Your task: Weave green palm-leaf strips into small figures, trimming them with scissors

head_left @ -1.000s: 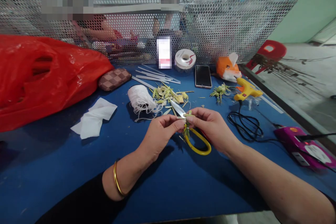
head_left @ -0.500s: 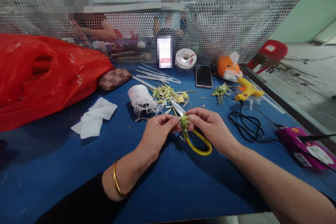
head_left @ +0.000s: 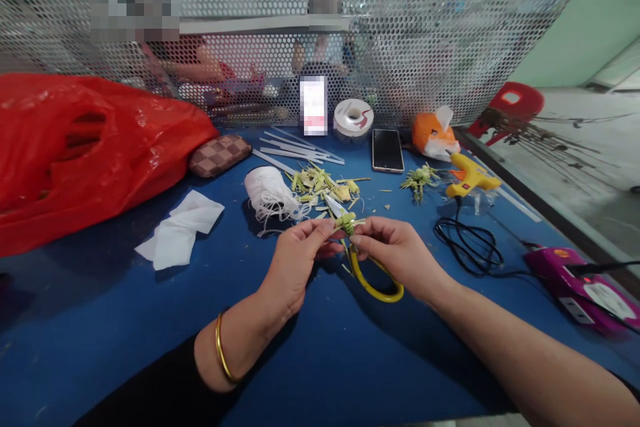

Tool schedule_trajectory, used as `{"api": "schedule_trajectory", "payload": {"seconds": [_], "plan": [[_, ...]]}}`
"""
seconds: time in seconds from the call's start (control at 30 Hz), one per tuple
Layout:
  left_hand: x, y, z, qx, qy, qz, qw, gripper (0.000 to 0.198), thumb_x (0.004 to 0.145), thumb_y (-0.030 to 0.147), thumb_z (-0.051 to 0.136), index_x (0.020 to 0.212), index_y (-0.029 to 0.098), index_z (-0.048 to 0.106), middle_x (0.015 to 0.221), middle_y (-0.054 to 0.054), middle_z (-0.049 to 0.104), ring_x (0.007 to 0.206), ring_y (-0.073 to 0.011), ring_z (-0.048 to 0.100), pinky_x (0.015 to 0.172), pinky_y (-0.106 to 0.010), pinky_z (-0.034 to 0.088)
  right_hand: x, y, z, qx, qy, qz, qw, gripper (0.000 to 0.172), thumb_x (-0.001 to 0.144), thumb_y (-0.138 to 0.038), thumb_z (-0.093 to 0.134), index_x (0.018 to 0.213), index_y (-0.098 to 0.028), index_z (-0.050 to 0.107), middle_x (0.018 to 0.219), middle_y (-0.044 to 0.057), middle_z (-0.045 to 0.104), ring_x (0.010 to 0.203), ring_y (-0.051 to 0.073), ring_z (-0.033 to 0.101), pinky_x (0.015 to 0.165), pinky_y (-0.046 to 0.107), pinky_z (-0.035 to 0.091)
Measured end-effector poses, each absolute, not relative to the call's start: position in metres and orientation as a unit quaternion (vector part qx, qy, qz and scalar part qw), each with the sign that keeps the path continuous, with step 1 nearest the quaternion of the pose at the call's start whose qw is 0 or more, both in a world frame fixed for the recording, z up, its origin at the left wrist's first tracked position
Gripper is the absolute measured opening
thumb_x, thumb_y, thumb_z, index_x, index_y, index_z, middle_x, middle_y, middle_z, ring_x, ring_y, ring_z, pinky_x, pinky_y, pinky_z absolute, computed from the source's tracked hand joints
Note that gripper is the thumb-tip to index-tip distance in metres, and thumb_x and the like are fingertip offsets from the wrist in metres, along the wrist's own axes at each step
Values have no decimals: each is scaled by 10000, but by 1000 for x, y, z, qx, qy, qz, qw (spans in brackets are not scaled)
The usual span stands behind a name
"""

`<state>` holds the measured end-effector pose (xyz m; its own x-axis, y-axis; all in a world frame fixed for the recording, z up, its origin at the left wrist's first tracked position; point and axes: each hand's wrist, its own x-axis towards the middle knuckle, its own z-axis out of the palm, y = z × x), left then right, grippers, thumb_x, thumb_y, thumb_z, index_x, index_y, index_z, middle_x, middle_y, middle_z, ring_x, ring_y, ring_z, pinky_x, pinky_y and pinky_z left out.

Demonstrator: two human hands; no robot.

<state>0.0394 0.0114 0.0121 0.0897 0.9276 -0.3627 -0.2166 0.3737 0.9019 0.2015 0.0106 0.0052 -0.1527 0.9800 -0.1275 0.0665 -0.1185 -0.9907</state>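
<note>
Between my two hands is a small woven piece of green leaf strips (head_left: pixel 347 222), with loose strip ends sticking out. My left hand (head_left: pixel 309 247) pinches its left side between thumb and fingers. On the other side, my right hand (head_left: pixel 387 240) is closed on it too, thumb toward the front. Beneath the hands lie yellow-handled scissors (head_left: pixel 381 295), their blades pointing away from me and partly covered by the leaf piece. Just beyond is a pile of cut green and yellow leaf scraps (head_left: pixel 325 183). A spool of white string (head_left: pixel 270 192) lies left of the pile.
Right: a yellow glue gun (head_left: pixel 473 175), its black cord (head_left: pixel 467 247), a purple power strip (head_left: pixel 583 287) and a green leaf bundle (head_left: pixel 420 180). Back: a phone (head_left: pixel 387 150), ribbon roll (head_left: pixel 353 118) and white strips (head_left: pixel 300 148). Left: a red plastic bag (head_left: pixel 100 153) and white tissues (head_left: pixel 183 230).
The leaf piece has turned in my fingers from hanging downward to lying more sideways. My right thumb has shifted lower on it. The scissors stay in place.
</note>
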Motion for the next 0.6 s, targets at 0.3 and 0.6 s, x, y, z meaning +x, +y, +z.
{"api": "schedule_trajectory", "payload": {"seconds": [0.3, 0.6], "plan": [[41, 11, 13, 363, 533, 384, 660, 259, 750, 327, 732, 926, 141, 694, 890, -73, 735, 666, -110, 657, 696, -246, 497, 225, 39, 1, -562, -359, 488, 563, 258, 612, -345, 794, 704, -163, 636, 595, -22, 603, 488, 86, 545, 448, 195, 428], [41, 9, 15, 394, 536, 359, 655, 186, 782, 263, 683, 921, 139, 693, 848, -70, 737, 676, -112, 663, 691, -241, 487, 256, 71, -5, -599, -253, 406, 642, 239, 610, -237, 757, 743, -199, 561, 668, -29, 619, 485, 87, 594, 419, 191, 476]]}}
